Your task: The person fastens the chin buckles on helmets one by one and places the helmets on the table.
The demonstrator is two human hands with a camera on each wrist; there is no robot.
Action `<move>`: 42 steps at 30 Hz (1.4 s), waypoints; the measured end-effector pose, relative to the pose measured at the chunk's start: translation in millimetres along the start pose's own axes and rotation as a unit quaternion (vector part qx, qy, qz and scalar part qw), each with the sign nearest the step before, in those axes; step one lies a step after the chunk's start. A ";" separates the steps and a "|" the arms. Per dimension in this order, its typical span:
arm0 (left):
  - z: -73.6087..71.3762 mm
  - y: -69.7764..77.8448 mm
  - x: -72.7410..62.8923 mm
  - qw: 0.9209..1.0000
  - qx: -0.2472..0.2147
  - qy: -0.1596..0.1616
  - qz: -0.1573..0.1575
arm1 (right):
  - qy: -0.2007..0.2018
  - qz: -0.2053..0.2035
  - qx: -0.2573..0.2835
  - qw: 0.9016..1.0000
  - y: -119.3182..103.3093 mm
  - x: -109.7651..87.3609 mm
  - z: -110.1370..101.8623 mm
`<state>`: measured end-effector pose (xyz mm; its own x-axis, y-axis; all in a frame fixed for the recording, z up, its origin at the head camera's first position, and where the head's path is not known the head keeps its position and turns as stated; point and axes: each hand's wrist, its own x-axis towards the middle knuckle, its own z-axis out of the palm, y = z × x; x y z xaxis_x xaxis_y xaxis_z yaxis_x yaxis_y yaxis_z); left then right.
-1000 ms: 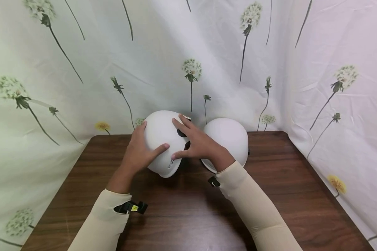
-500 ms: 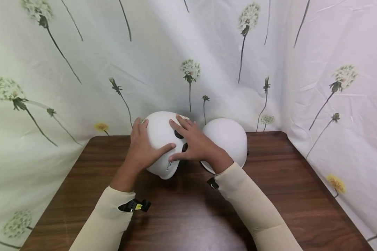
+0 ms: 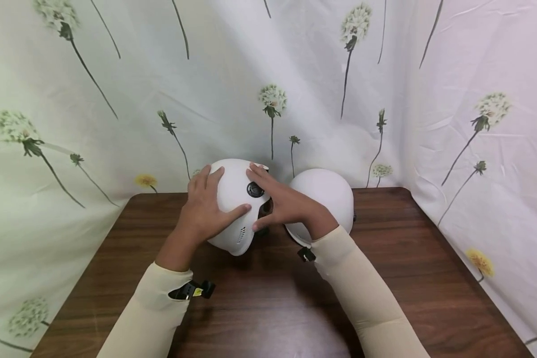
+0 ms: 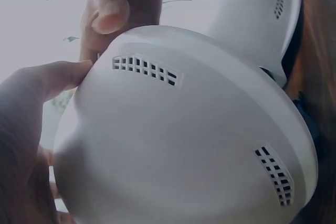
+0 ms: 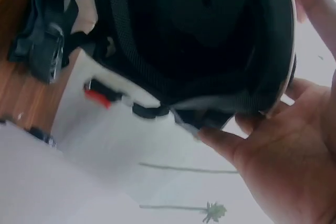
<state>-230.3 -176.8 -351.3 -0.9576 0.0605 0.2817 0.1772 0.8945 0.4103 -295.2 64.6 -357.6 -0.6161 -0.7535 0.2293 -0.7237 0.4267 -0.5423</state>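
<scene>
In the head view a white helmet point(image 3: 232, 199) is held tilted above the table's back half, its rim facing right. My left hand point(image 3: 201, 209) grips its left side, fingers over the shell and thumb across the front. My right hand point(image 3: 291, 201) holds the right edge, fingers by a black round knob point(image 3: 255, 189) and thumb at the rim. The left wrist view shows two vent grilles point(image 4: 147, 71) on the shell. The right wrist view looks into the dark lining point(image 5: 205, 30), with black straps and a buckle point(image 5: 100, 93) hanging loose.
A second white helmet point(image 3: 324, 199) rests dome up on the brown wooden table point(image 3: 250, 308), just right of the held one and partly behind my right forearm. A white flower-printed cloth point(image 3: 223, 89) hangs behind the table and along both sides.
The held helmet has turned slightly, showing more of the black knob and the rim opening. My left fingers have slid right over the shell. My right thumb has shifted toward the rim.
</scene>
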 end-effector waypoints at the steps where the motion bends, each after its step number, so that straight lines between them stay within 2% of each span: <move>1: -0.7 0.4 -0.2 1.000 0.001 0.001 0.001 | -0.001 0.001 0.008 1.000 1.6 -0.1 -1.1; 6: -3.9 2.7 -0.9 1.000 0.009 0.009 -0.006 | 0.006 0.010 0.007 1.000 3.6 3.6 0.8; 12: -3.0 5.6 -2.3 1.000 0.004 0.014 -0.023 | 0.018 0.022 -0.029 0.999 0.3 6.4 5.8; 16: -3.1 6.2 -2.4 0.999 0.009 0.021 -0.024 | 0.025 0.027 -0.047 0.998 -0.1 7.4 9.1; 22: -7.2 9.7 -3.1 0.999 0.024 0.011 -0.028 | 0.041 0.029 -0.058 0.997 -1.6 8.0 12.3; 29: -6.8 11.6 -7.3 0.999 0.031 0.001 -0.020 | 0.051 0.037 -0.065 0.996 -6.5 7.8 15.8; 36: -3.7 9.7 -10.0 0.999 0.043 0.007 -0.010 | 0.067 0.060 -0.028 0.996 -8.3 7.7 21.6; 42: -0.8 8.2 -14.3 1.000 0.000 0.026 -0.014 | 0.067 0.045 0.001 0.997 -15.4 4.8 16.5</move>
<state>-215.0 -170.7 -351.3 -0.9489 0.0113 0.3152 0.1497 0.8958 0.4186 -281.9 46.1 -361.5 -0.7141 -0.6388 0.2864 -0.6637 0.4878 -0.5671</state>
